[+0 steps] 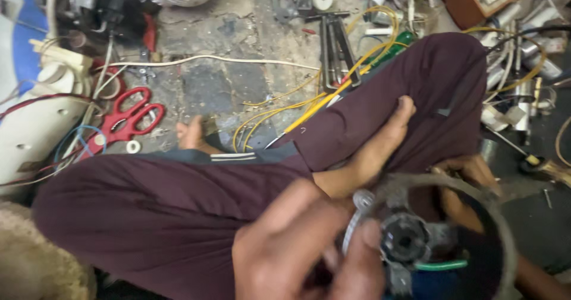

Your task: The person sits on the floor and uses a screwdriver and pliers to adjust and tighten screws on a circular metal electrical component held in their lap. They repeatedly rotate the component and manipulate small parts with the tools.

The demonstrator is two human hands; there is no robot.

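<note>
Grey metal filled the bottom right of my view: a round motor part (410, 240) with a dark hub and a blurred ring around it, held close under the camera, above my lap. My left hand (297, 246) was closed on its near side, fingers (363, 258) curled onto the hub. My right hand (470, 175) sat behind the ring at its far edge; I could not tell whether it gripped or only touched. A green wire (440, 266) ran just below the hub. I sat cross-legged in maroon trousers (178, 205) on a stained concrete floor (238, 26). Red-handled scissors (128, 118) lay near the floor's left edge, well apart from my hands. Yellow wires (285, 112) looped across the middle, beside a yellow-handled screwdriver (315, 111).
</note>
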